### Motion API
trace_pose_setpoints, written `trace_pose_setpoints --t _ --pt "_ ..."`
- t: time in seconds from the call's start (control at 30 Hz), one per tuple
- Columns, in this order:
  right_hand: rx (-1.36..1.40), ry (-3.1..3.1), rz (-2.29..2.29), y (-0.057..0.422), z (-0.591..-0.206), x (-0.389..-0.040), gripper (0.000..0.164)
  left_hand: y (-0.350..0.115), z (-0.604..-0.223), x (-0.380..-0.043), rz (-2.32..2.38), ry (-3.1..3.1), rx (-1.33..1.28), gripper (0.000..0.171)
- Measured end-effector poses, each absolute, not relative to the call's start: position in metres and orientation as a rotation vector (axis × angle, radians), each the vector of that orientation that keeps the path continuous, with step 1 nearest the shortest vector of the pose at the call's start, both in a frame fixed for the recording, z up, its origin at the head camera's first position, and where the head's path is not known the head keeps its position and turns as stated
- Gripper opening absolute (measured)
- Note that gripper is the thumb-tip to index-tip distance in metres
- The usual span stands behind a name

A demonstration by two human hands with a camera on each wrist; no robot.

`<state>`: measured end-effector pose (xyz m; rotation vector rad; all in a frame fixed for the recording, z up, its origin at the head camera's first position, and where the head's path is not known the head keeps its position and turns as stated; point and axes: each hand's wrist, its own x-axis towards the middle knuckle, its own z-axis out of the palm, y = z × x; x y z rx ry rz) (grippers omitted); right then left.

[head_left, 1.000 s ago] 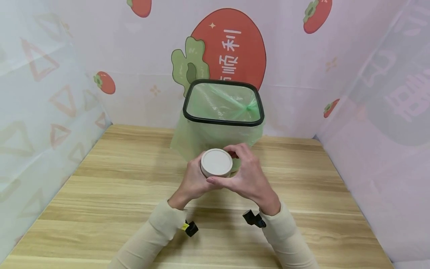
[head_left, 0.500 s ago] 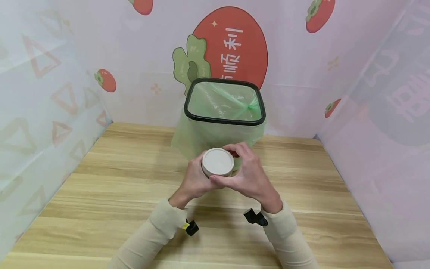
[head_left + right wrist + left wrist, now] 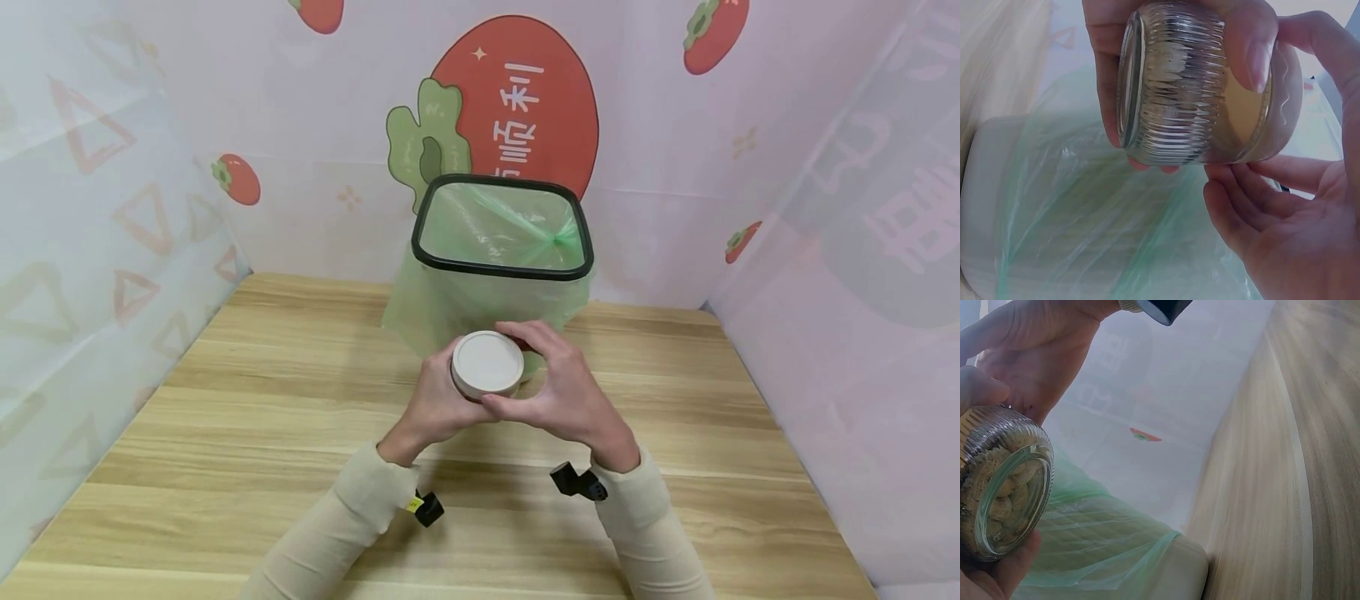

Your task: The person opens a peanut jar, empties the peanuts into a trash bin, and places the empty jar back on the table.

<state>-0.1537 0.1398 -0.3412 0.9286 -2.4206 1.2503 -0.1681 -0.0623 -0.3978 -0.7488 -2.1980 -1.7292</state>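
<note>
Left hand [image 3: 437, 402] grips the jar [image 3: 1175, 122]; your right hand [image 3: 572, 398], curled round the lid [image 3: 487, 362], has turned slightly, apparently twisting.

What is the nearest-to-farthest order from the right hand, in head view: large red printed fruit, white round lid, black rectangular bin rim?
1. White round lid: left of the right hand.
2. Black rectangular bin rim: beyond the lid.
3. Large red printed fruit: back wall.

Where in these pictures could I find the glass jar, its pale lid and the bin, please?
Jar [image 3: 1188, 103]: right wrist view, on its ribbed glass side.
Lid [image 3: 487, 362]: head view, on the middle of its flat top.
Bin [image 3: 502, 271]: head view, on the front of its black rim.
</note>
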Motion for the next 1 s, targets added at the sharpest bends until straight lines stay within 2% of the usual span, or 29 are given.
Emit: trace_pose_setpoints --t 0.37,0.7,1.0 --pt "1.06 -2.415 1.362 0.145 -0.343 -0.156 0.089 -0.062 -0.399 -0.168 -1.763 -2.193 -0.757 0.079" --pt "0.856 -2.467 1.206 0.14 -0.341 -0.15 0.099 -0.064 -0.399 -0.168 -1.737 -2.202 -0.745 0.079" --pt "0.71 -2.41 1.089 0.129 -0.342 -0.147 0.082 -0.064 -0.399 -0.169 -1.712 -2.216 -0.712 0.077"
